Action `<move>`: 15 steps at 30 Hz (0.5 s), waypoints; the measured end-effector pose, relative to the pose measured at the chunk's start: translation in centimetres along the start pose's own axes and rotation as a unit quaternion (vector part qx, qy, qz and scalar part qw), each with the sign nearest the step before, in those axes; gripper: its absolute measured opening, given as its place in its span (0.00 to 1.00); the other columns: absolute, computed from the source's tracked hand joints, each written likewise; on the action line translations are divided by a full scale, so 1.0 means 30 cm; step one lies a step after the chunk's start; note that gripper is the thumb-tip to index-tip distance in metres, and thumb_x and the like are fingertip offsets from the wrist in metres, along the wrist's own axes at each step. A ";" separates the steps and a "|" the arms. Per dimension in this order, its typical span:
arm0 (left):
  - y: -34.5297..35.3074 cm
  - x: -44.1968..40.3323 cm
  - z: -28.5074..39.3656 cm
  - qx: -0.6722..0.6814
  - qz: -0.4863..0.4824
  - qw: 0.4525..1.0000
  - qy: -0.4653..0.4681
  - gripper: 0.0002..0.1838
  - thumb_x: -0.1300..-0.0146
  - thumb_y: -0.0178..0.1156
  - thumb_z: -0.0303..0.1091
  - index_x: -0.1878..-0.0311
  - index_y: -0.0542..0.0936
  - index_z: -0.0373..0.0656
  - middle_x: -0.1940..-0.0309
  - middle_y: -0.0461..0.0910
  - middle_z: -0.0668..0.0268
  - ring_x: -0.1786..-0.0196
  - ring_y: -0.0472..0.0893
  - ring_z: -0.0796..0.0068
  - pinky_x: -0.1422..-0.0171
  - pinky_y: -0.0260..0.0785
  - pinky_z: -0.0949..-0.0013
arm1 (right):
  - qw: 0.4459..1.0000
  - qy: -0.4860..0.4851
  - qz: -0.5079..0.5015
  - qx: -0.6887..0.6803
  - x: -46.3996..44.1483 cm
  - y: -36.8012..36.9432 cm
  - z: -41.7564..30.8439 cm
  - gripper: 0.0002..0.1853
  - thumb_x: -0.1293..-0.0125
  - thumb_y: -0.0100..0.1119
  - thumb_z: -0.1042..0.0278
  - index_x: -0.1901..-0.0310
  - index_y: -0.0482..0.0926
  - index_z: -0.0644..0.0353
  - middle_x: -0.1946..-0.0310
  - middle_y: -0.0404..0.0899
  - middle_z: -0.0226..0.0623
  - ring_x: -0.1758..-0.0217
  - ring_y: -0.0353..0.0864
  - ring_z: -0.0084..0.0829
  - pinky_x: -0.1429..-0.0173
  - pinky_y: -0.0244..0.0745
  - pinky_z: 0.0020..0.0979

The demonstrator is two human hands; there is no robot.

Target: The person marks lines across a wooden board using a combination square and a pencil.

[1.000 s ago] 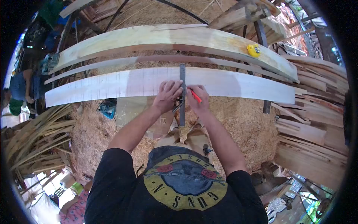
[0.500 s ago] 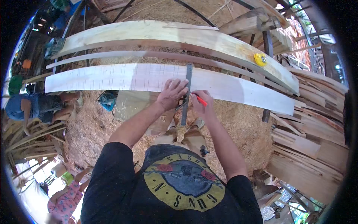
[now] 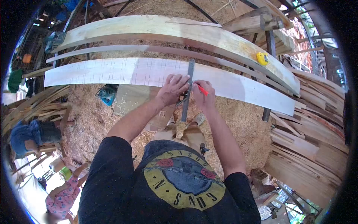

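Observation:
A long pale board [image 3: 231, 86] lies across in front of me, its left half crossed by several thin dark pencil lines. A metal combination square [image 3: 191, 69] rests across it, with its blade reaching past the near edge. My left hand [image 3: 172, 89] is closed on the square at the board's near edge, fingers bent over the wood left of the blade. In my right hand [image 3: 206, 98] is a red pencil [image 3: 203, 90], pinched with its tip at the blade's right side. The square's head is mostly hidden under my left hand.
Beyond the board lie a narrow strip [image 3: 164, 49] and a thick beam [image 3: 149, 28] with a yellow tape measure [image 3: 262, 58] on it. A teal power tool [image 3: 107, 95] sits below left. Stacked planks [image 3: 302, 164] stand right. Two people [image 3: 28, 136] are at the left.
My right hand has moved the pencil tip slightly away from me along the blade. The person in blue at the left has shifted nearer my side. The view has tilted a little.

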State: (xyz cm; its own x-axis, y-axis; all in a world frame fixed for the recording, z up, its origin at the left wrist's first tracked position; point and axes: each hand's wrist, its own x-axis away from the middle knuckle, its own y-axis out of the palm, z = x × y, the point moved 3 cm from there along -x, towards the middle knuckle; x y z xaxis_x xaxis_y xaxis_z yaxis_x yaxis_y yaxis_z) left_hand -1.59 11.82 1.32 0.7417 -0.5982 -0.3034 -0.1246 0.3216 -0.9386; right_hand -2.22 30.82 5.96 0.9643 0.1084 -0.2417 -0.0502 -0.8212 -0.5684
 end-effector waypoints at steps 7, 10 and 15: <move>0.010 0.005 0.001 0.034 0.020 0.999 -0.008 0.25 0.39 0.69 0.39 0.38 0.77 0.51 0.21 0.70 0.61 0.25 0.71 0.52 0.21 0.60 0.40 | 0.999 -0.024 -0.039 0.002 0.121 -0.012 0.014 0.06 0.30 0.68 0.72 0.54 0.88 0.61 0.60 0.89 0.49 0.52 0.88 0.51 0.46 0.84 0.46; 0.019 0.006 -0.009 0.031 0.023 0.999 -0.002 0.26 0.39 0.69 0.39 0.38 0.76 0.51 0.21 0.69 0.61 0.26 0.71 0.52 0.21 0.60 0.40 | 1.000 0.002 -0.006 -0.015 0.085 -0.036 -0.012 0.06 0.30 0.67 0.73 0.53 0.87 0.61 0.60 0.89 0.48 0.52 0.88 0.52 0.46 0.84 0.46; 0.008 0.001 -0.003 0.008 -0.009 1.000 0.000 0.29 0.42 0.71 0.41 0.37 0.76 0.51 0.20 0.68 0.61 0.25 0.70 0.52 0.21 0.60 0.39 | 1.000 0.023 0.013 0.004 0.007 -0.026 0.001 0.08 0.31 0.68 0.73 0.52 0.87 0.61 0.60 0.89 0.47 0.52 0.88 0.52 0.46 0.84 0.45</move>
State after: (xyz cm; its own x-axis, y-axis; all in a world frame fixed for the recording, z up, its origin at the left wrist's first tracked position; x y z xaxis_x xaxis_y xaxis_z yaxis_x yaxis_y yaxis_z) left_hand -1.65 11.79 1.08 0.7431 -0.6046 -0.2868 -0.1004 0.3230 -0.9411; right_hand -1.99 31.50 6.34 0.9736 0.0617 -0.2199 -0.0767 -0.8186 -0.5692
